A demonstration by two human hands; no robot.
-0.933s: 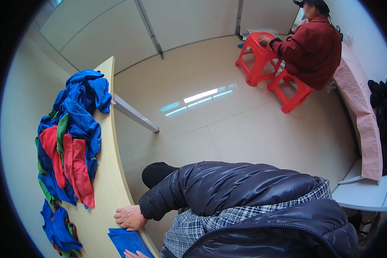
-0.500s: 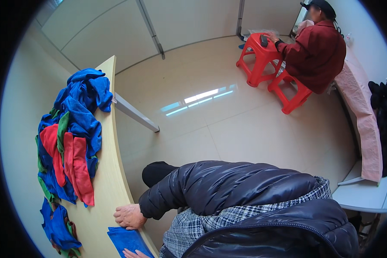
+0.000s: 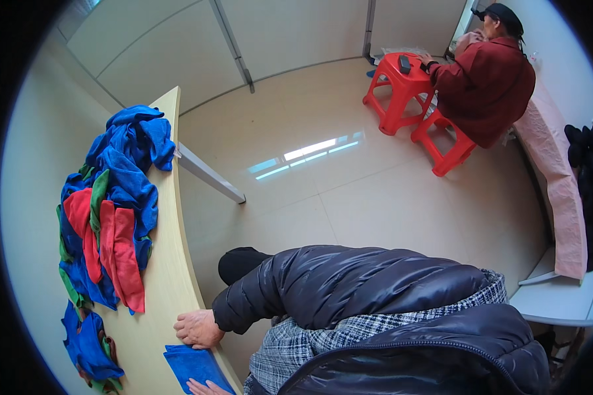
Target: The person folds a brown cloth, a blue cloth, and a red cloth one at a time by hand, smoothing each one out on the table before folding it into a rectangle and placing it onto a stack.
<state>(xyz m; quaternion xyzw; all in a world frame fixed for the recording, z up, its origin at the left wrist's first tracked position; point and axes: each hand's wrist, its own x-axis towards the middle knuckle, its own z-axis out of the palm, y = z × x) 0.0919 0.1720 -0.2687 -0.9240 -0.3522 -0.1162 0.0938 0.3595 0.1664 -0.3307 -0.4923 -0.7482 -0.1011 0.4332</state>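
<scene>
A folded blue cloth (image 3: 190,363) lies at the near edge of the pale wooden table (image 3: 165,263). My left hand (image 3: 205,388), partly cut off by the lower edge of the view, rests flat on it with fingers stretched out. Just beyond the cloth's far side, my right hand (image 3: 199,329) lies palm down on the table, fingers slightly bent, with no object visible in it. Its fingertips are partly hidden. Farther up the table is a loose heap of blue cloths (image 3: 128,158), with red cloths (image 3: 122,253) and green ones among them. A smaller blue bundle (image 3: 89,342) sits at the left.
A person (image 3: 487,92) in dark red and a black cap sits on a red stool (image 3: 451,148), beside another red stool (image 3: 394,85) with a small black object on it. Pink cloth (image 3: 560,197) and black items (image 3: 590,178) are at the right. A table leg (image 3: 211,174) slants over the tiled floor.
The seated person has shifted slightly right, with a hand drawn back from the stool top. Both my hands stay nearly in place, and the folded cloth looks almost unchanged.
</scene>
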